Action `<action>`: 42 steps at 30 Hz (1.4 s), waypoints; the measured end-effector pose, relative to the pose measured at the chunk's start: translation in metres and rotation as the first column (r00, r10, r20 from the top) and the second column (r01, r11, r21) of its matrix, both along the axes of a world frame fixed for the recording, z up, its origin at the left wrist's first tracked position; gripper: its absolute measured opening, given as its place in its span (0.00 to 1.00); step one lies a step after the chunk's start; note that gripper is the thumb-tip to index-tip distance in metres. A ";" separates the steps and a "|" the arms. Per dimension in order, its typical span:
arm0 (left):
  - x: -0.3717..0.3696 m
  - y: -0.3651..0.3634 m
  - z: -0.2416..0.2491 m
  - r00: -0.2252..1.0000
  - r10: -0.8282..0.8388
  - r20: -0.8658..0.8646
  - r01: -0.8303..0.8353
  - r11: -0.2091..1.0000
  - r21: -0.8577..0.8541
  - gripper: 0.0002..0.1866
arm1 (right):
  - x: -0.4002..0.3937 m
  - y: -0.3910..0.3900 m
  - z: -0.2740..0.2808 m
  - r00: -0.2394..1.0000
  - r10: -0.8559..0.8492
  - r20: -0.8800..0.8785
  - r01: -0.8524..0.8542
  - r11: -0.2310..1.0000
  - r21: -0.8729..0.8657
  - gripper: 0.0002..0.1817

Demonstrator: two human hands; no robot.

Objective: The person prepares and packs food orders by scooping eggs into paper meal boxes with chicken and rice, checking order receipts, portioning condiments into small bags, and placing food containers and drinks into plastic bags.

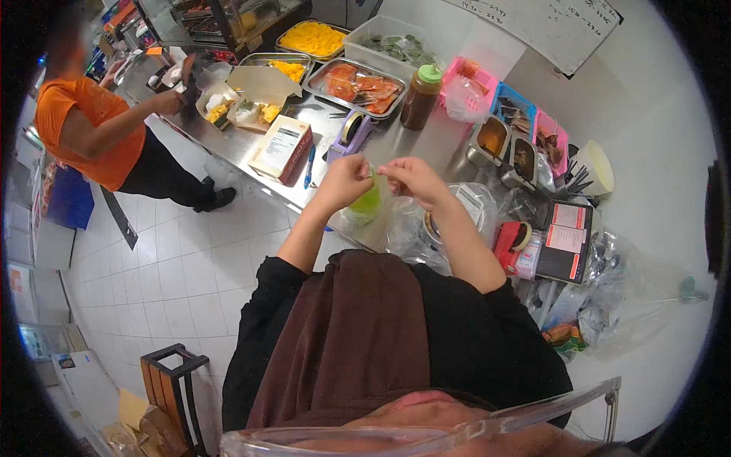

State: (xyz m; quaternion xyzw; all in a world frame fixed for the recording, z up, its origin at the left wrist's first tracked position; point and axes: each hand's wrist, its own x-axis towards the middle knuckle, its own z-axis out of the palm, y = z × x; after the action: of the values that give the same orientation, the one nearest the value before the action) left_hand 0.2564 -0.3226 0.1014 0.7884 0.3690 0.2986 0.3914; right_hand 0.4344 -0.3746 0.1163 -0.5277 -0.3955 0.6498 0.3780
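Over the counter edge, a small clear plastic bag of bright green liquid hangs below my hands. My left hand is closed, its thumb and fingers pinched at the bag's top. Close beside it, my right hand is also closed in a pinch, fingertips nearly meeting the left ones; what lies between them is too small to make out. Just beyond my left hand stands a purple tape dispenser. A blue pen lies to its left, next to a white and brown box.
Food trays, a brown sauce bottle and metal containers line the counter's back. Clear plastic bags and a red tape dispenser sit at right. A person in an orange shirt stands at left near open food boxes.
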 end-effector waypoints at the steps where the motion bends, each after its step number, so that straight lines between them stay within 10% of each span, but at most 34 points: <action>1: 0.002 -0.003 0.010 0.997 -0.059 0.039 0.059 0.998 0.003 0.09 | 0.001 0.000 0.010 0.999 -0.009 -0.032 0.010 1.000 0.025 0.11; 7: -0.007 -0.017 0.072 0.897 0.033 0.441 0.163 0.902 -0.399 0.08 | 0.004 -0.012 0.050 0.986 0.036 -0.164 0.020 0.944 0.329 0.14; 12: -0.010 -0.030 0.075 0.820 0.063 0.569 0.207 0.894 -0.396 0.18 | 0.007 -0.009 0.045 0.998 -0.061 -0.017 0.063 0.917 0.395 0.15; 16: -0.013 -0.021 0.049 0.810 0.017 0.586 0.146 0.962 -0.230 0.24 | 0.006 -0.001 0.025 0.943 -0.165 -0.288 0.281 0.858 0.429 0.14; 19: -0.014 -0.025 0.054 0.985 0.034 0.171 -0.068 0.978 0.196 0.29 | -0.010 0.007 0.010 0.897 -0.189 -0.400 0.390 0.764 0.514 0.15; 22: -0.009 -0.018 0.036 0.978 0.085 0.192 -0.166 0.871 0.462 0.31 | -0.030 0.007 0.007 0.890 -0.192 -0.414 0.416 0.716 0.561 0.18; 27: -0.002 -0.009 0.006 0.797 0.049 0.602 0.025 0.993 -0.114 0.17 | -0.037 0.021 -0.019 0.950 -0.293 -0.110 0.302 0.769 0.563 0.21; 33: 0.000 -0.001 0.022 0.942 -0.007 0.336 -0.009 0.999 0.046 0.12 | -0.031 0.030 -0.021 0.977 -0.212 0.023 0.160 0.798 0.581 0.12; 39: 0.002 -0.003 0.019 0.906 0.168 0.389 -0.128 0.984 -0.126 0.20 | -0.043 0.018 -0.016 0.947 -0.307 -0.092 0.298 0.740 0.603 0.08; 42: 0.003 -0.001 0.014 0.823 0.252 0.509 -0.031 0.914 -0.403 0.15 | -0.043 0.016 -0.019 0.835 -0.230 -0.499 0.442 0.820 0.363 0.08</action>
State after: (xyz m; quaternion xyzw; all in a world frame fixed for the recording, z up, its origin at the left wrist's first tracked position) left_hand 0.2596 -0.3240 0.1158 0.5482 0.3496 0.4645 0.6012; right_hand 0.3919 -0.3584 0.0977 -0.3263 -0.3426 0.5571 0.6825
